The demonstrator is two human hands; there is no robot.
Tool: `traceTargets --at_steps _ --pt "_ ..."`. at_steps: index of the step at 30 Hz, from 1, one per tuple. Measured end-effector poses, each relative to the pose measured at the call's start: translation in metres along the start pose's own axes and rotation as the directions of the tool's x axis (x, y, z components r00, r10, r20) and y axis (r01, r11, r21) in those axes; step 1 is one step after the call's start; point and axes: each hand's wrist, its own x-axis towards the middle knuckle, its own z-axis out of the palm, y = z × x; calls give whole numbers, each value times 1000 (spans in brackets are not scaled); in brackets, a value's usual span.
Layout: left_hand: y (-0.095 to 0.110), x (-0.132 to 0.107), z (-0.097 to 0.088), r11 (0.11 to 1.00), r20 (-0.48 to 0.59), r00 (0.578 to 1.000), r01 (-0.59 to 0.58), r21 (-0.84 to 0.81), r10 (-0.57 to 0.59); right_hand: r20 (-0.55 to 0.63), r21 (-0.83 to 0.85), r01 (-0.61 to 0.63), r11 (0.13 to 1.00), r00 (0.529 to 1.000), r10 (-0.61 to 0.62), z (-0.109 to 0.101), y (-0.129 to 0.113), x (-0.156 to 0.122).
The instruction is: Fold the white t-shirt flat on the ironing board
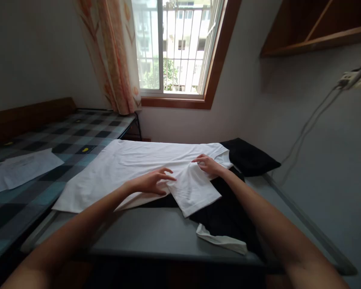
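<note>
A white T-shirt (132,160) lies spread sideways across the table, its collar to the right and its near sleeve (195,194) pointing toward me. My left hand (152,181) rests at the near side of the shirt beside this sleeve, thumb and fingers apart. At the sleeve's shoulder end, my right hand (209,165) has its fingers closed on the shirt fabric. Beneath the sleeve and shirt is a black cloth item (231,204), with a white band (222,240) at its near end.
A grey table (138,233) carries the clothes. A black cushion-like item (249,156) lies at its far right. To the left stands a bed with a checked cover (108,124) and papers (27,166). Cables (307,124) hang down the right wall.
</note>
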Motion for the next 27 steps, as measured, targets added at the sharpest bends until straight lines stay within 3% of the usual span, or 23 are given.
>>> traceTargets --at_steps 4,7,10,13,15,17,19,20,22,24,27 --pt "0 17 15 996 -59 996 -61 61 65 -50 27 -7 1000 999 8 -10 -5 4" --pt "3 27 18 997 -145 986 -79 6 79 23 55 -50 997 999 49 -19 -12 4" --pt "12 35 15 987 -284 957 3 -162 -49 88 95 -89 992 993 81 -35 -21 -2" --pt "21 37 12 906 -370 892 93 -413 -260 153 83 -158 984 978 144 -57 -34 -19" --pt "24 34 14 776 -308 873 118 -620 -379 324 103 -243 965 925 198 -72 -42 -38" --pt "26 28 18 628 -106 899 208 -749 -424 544 132 -343 930 810 221 -82 -47 -62" --pt "26 21 24 579 131 918 341 -740 -373 667 111 -411 905 705 239 -85 -50 -87" --pt "26 18 27 603 213 918 381 -701 -334 685 76 -419 905 682 258 -84 -50 -98" --pt "26 15 30 696 255 931 365 -618 -262 642 1 -383 924 708 293 -80 -49 -116" --pt "28 15 30 798 207 959 275 -537 -191 544 -35 -313 949 791 281 -76 -51 -125" --pt "35 19 26 909 159 985 124 -398 -64 397 18 -175 984 905 154 -74 -62 -127"
